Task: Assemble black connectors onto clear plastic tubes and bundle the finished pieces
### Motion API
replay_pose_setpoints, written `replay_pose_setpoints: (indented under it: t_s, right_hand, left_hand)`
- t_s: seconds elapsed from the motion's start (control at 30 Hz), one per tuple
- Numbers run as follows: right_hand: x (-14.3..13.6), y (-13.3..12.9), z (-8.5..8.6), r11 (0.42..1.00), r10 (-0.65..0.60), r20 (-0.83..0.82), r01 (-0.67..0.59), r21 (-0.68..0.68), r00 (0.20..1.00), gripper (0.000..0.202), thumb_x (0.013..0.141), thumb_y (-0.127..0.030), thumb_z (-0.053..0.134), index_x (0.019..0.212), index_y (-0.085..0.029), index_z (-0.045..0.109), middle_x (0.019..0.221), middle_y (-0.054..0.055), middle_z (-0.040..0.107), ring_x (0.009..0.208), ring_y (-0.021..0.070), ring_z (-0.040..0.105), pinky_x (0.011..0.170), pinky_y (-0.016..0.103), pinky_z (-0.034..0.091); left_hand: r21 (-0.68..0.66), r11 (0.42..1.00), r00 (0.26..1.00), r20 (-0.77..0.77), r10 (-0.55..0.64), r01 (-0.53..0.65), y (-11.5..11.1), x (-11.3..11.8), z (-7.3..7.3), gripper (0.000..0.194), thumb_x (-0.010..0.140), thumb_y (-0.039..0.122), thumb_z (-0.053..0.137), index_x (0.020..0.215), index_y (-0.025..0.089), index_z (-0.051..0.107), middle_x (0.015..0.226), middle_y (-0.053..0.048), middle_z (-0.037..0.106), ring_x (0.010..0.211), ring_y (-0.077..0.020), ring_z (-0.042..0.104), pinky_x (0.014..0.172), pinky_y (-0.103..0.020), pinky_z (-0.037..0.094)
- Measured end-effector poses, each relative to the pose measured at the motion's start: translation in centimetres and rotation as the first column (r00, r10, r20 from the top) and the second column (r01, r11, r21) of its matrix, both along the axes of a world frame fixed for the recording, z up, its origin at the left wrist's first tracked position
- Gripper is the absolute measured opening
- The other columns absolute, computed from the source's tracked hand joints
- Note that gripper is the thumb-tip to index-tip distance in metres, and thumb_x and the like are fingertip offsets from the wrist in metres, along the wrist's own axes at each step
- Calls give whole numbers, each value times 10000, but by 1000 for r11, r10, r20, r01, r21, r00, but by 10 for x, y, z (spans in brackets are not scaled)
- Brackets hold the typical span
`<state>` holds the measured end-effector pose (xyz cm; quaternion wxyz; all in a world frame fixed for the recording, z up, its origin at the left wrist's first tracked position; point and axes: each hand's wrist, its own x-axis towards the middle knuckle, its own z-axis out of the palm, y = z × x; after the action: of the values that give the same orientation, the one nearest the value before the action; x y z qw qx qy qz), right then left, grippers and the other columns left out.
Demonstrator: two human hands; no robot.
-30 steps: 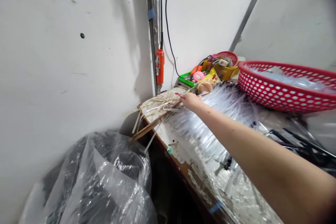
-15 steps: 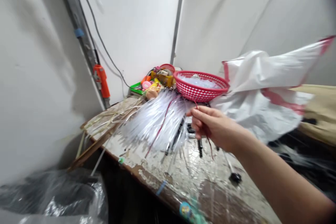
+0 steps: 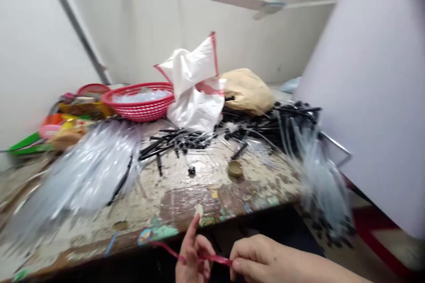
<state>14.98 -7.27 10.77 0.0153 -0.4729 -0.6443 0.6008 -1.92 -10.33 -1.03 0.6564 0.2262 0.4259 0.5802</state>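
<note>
I see the red strip (image 3: pixel 219 259) in front of the worktop (image 3: pixel 212 170), low in view. My right hand (image 3: pixel 255 254) pinches it; it crosses my left hand (image 3: pixel 194 256), forefinger raised, though I cannot tell whether that hand grips. Beyond, clear strands (image 3: pixel 89 168) lie at left, black rods (image 3: pixel 151 153) mid-worktop, with a red basket (image 3: pixel 142 109) and white sack (image 3: pixel 195 106) behind.
</note>
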Motion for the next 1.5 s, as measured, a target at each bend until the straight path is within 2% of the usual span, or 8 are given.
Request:
replay_pose_setpoints:
  t_s: [0.2,0.47,0.67,0.87,1.0,1.17,1.33,1.5]
  right_hand:
    - [80,-30,-6,950,-180,-77,193,245,981,212,823,-196,473,930,-177,655,843,11,650,758,122,571,692,207,416]
    - [155,-43,-16,928,-349,-359,372,-6,866,299,770,-258,577,1053,-162,559,712,-25,613,629,100,543,576,181,397]
    - [207,-56,-33,903,-330,-297,391,178,896,188,743,-315,636,853,-162,627,818,-12,632,741,121,542,644,185,381]
    - [234,-55,-36,858,-361,-333,451,248,871,230,773,-350,610,915,-169,601,821,-11,614,728,123,536,648,197,400]
    - [240,-52,-47,797,-467,-285,538,275,837,359,865,-437,476,1086,-174,578,854,24,610,738,140,543,645,227,437]
    - [252,-61,-76,615,-619,-191,621,486,762,579,821,-495,522,1322,-213,450,1359,123,404,1249,265,359,1040,431,305]
    - [252,-60,-85,685,-527,-196,550,478,827,322,894,-393,421,1027,-233,666,1280,93,508,1203,232,441,1001,371,377]
    - [261,-58,-82,629,-626,-243,663,406,741,327,909,-384,366,896,-224,651,1113,81,614,1051,206,556,927,331,436]
  left_hand:
    - [60,980,958,-231,-170,188,8,77,32,388,754,488,612,960,169,696,503,28,555,361,-32,391,379,-152,280]
    - [111,909,833,-456,-312,401,18,166,50,369,812,454,544,1002,165,673,616,6,553,501,-89,462,489,-208,390]
    - [156,791,653,-669,-356,591,25,213,56,348,874,412,442,1069,216,653,849,-45,547,675,-136,530,614,-253,462]
    - [204,751,576,-771,-271,628,26,236,48,346,872,402,446,1078,226,662,943,-76,556,875,-195,552,802,-319,456]
    - [116,668,475,-791,-385,735,28,242,43,375,879,378,437,1171,217,608,966,-96,600,907,-212,570,844,-345,448]
    - [-10,635,404,-763,-505,773,28,253,26,358,847,397,481,1083,199,665,785,-77,657,740,-208,601,704,-304,481]
    - [-94,498,321,-659,-680,862,24,274,14,347,865,361,431,1004,162,679,571,-2,584,452,-118,480,454,-212,388]
    - [-164,329,200,-526,-826,930,35,281,38,299,847,364,485,895,160,699,634,1,595,471,-90,478,462,-196,376]
